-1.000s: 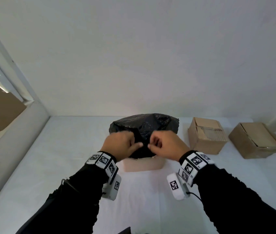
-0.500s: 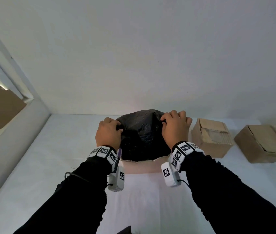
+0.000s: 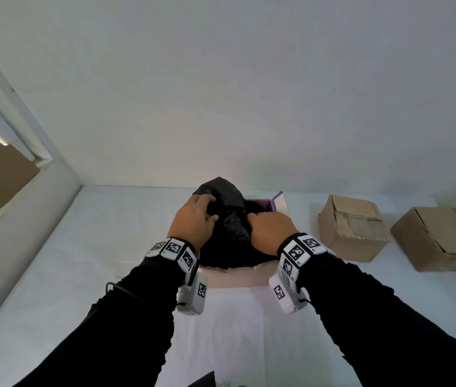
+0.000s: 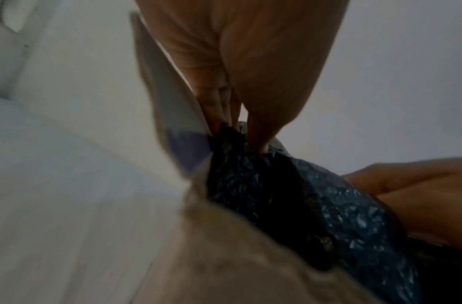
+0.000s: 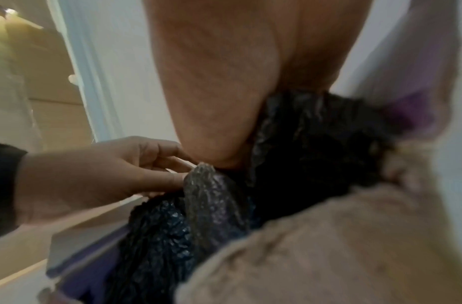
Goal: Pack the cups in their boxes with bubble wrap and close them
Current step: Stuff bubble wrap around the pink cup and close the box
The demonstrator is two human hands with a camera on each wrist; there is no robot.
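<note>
Fingers [image 3: 204, 203] of left hand [image 3: 193, 222] and right hand [image 3: 273, 233] grip black bubble wrap [image 3: 229, 216]; wrap stands upright between hands, above open box [image 3: 278, 203] mid-bench.

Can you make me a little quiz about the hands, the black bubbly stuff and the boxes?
1. True or false: both the left hand and the right hand are on the black bubble wrap.
2. How many brown cardboard boxes stand to the right of the open box? A) one B) two C) four
3. Fill in: the inside of the open box's flap is coloured ______.

Key: 1 true; 2 B, the nearer brown box and the farther brown box; 3 purple.
</note>
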